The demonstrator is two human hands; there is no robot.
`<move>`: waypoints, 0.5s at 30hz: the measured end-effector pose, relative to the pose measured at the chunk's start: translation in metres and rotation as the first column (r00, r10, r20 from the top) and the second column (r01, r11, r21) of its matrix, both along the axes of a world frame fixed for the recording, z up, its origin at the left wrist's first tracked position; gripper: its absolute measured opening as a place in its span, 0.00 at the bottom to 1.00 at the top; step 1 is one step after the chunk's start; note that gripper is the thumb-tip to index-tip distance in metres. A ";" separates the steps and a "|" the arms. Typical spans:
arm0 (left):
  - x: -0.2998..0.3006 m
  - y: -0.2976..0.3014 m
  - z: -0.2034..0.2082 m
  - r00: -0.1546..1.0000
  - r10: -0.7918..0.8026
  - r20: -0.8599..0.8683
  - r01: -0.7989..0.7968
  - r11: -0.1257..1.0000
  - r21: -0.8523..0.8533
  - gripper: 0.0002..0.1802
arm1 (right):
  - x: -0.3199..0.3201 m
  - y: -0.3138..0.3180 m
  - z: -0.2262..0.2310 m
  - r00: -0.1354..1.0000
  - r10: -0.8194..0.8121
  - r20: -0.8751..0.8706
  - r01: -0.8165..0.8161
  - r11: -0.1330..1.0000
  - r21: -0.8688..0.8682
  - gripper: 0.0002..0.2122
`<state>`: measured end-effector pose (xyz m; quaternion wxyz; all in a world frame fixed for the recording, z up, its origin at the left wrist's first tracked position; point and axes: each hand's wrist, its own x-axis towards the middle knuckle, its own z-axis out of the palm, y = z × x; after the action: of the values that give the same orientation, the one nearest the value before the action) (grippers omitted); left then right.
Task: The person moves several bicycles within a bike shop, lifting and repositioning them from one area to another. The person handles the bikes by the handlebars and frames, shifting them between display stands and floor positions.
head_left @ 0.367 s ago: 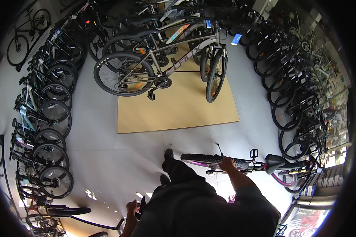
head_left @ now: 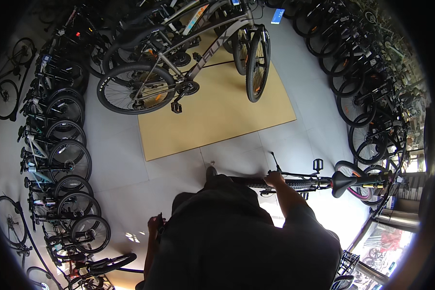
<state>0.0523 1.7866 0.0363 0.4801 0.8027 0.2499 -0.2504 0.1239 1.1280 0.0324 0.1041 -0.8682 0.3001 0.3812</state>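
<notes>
My right hand [head_left: 275, 179] is closed at the rear wheel of a bicycle that stands to the right of my legs. Its knobbly black rear tyre [head_left: 297, 184] runs under and past the fingers, and the black saddle [head_left: 342, 181] lies further right. From here I cannot tell whether tyre or frame is in the grip. At my left side, my left hand [head_left: 154, 225] is closed around a small dark object, too dim to name. My dark clothing hides part of the wheel.
Several bicycles stand on a tan board [head_left: 217, 128] ahead. A row of parked bicycles [head_left: 70, 159] lines the left, another row [head_left: 355, 108] the right. Behind on the left, a bicycle wheel [head_left: 112, 264] juts out. Pale floor tiles [head_left: 116, 169] lie between.
My body has turned and stepped forward. The held bicycle has moved with me, its rear wheel now partly behind my leg. My right hand stays on it; the left remains closed at my side.
</notes>
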 end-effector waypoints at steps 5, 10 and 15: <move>0.105 -0.032 0.061 0.930 0.319 -0.181 -0.348 0.924 -0.162 0.21 | 0.040 -0.012 -0.012 0.993 0.081 0.088 -0.092 0.987 0.129 0.25; 0.163 -0.033 0.047 0.991 -0.023 -0.135 0.027 0.999 0.033 0.18 | 0.087 -0.016 0.012 0.968 -0.151 0.201 0.097 0.962 0.255 0.21; 0.285 -0.037 0.012 0.926 -0.377 -0.029 0.377 0.919 0.114 0.12 | 0.201 -0.027 0.060 0.899 -0.279 0.337 0.161 0.927 0.339 0.24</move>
<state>0.3370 1.7494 0.0480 0.3740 0.8619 0.1066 -0.3255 0.3247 1.1007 0.0921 0.3346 -0.8590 0.3097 0.2329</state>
